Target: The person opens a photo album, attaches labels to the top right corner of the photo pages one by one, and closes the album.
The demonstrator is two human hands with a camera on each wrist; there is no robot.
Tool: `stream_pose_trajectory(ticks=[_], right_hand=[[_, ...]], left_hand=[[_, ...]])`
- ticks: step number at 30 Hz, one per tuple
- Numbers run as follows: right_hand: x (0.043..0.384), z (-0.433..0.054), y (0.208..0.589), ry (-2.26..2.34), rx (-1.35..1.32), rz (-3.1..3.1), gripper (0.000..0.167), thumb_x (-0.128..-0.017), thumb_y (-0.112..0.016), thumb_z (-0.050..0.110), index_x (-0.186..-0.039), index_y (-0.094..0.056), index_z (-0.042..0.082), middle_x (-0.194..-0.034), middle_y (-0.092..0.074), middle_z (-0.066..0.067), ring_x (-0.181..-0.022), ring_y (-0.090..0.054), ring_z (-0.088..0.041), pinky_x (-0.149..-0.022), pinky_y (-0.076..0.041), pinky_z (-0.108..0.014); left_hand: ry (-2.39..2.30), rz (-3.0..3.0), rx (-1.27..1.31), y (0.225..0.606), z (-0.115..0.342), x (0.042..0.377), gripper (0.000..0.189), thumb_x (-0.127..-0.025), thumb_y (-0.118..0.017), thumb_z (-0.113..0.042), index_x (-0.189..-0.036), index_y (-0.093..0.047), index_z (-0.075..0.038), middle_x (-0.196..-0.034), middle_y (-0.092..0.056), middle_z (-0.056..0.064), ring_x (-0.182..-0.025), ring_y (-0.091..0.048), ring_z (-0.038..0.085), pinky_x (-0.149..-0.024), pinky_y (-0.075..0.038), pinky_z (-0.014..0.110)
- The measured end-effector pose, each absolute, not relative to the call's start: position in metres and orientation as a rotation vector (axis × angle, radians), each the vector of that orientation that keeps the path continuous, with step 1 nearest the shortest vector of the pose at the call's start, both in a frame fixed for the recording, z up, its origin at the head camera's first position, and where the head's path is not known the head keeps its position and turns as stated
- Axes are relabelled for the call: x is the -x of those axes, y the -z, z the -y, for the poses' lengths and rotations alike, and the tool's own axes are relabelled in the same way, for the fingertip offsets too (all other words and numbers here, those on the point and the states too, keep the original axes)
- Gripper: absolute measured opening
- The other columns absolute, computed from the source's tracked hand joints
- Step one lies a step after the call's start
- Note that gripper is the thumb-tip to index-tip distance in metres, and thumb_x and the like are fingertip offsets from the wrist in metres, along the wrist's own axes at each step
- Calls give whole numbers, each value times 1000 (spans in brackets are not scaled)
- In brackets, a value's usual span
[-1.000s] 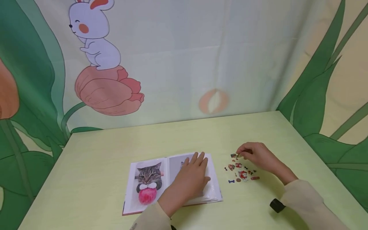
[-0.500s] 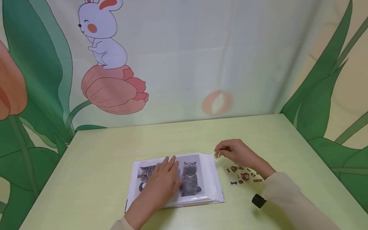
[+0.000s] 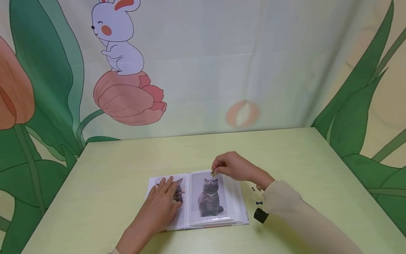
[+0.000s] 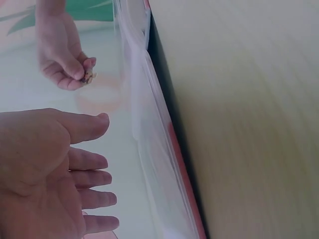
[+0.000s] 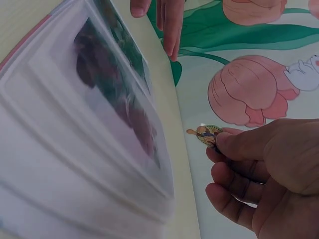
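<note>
A photo album point(image 3: 238, 208) lies open on the table. On its right page a grey cat photo point(image 3: 208, 203) shows in full. My left hand point(image 3: 160, 206) is spread over the left page, partly hiding a tabby cat photo point(image 3: 180, 192); its fingers look straight in the left wrist view. My right hand point(image 3: 236, 165) is over the top of the right page. Between thumb and index finger it pinches a small round sticker point(image 5: 207, 135) with a yellowish patterned rim, just above the grey cat's head in the head view.
Right of the album lie small loose stickers, among them a blue bone sticker point(image 3: 259, 203); my right forearm hides most of the others. A black cylinder point(image 3: 260, 215) sits under the right sleeve. A printed curtain point(image 3: 196, 70) hangs behind the pale table point(image 3: 104, 197).
My right hand has picked up the round sticker and carried it left from the loose stickers to over the right page. My left hand has slid left from the right page to the left page.
</note>
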State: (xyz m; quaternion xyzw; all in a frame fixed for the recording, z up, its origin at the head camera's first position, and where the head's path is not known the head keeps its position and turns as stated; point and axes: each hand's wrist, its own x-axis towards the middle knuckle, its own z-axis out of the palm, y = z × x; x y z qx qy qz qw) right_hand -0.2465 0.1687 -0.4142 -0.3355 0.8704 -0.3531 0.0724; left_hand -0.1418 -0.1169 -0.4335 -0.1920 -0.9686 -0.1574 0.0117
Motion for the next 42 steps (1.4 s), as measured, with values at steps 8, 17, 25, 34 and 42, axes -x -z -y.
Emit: stream_pose_trajectory(ticks=[8, 17, 25, 34, 42], right_hand=[[259, -129, 417, 1063, 1064, -2550, 12, -101, -67, 7, -94, -75, 11, -87, -74, 5, -74, -60, -10, -66, -47, -23], [272, -92, 422, 1050, 1070, -2539, 13, -101, -67, 10, -92, -76, 12, -86, -71, 7, -69, -50, -6, -63, -40, -21], [277, -71, 429, 946, 1023, -2544, 15, -103, -63, 8, -95, -76, 9, -87, -70, 4, -71, -50, -8, -64, -40, -21], [284, -57, 432, 819, 1002, -2571, 20, -105, -58, 6, -99, -76, 9, -94, -72, -1, -77, -55, -11, -67, -43, -24], [286, -48, 439, 729, 1000, -2586, 20, -106, -56, 7, -97, -75, 9, -94, -72, -2, -75, -54, -11, -68, -43, -25]], left_hand=[[464, 3088, 525, 436, 128, 138, 61, -98, -71, -20, -147, -49, 9, -157, -41, 28, -147, -33, 49, -115, -29, 68], [487, 3126, 523, 442, 134, 138, 64, -99, -71, -24, -146, -48, 11, -157, -39, 31, -147, -32, 51, -118, -30, 59], [520, 3145, 516, 449, 140, 138, 65, -100, -69, -28, -145, -48, 14, -156, -38, 33, -146, -32, 53, -117, -32, 58], [543, 3176, 494, 454, 143, 139, 65, -100, -69, -27, -146, -47, 14, -157, -37, 32, -146, -32, 52, -116, -34, 59], [553, 3173, 500, 456, 144, 138, 64, -101, -67, -27, -146, -47, 14, -157, -37, 32, -147, -31, 52, -117, -33, 58]])
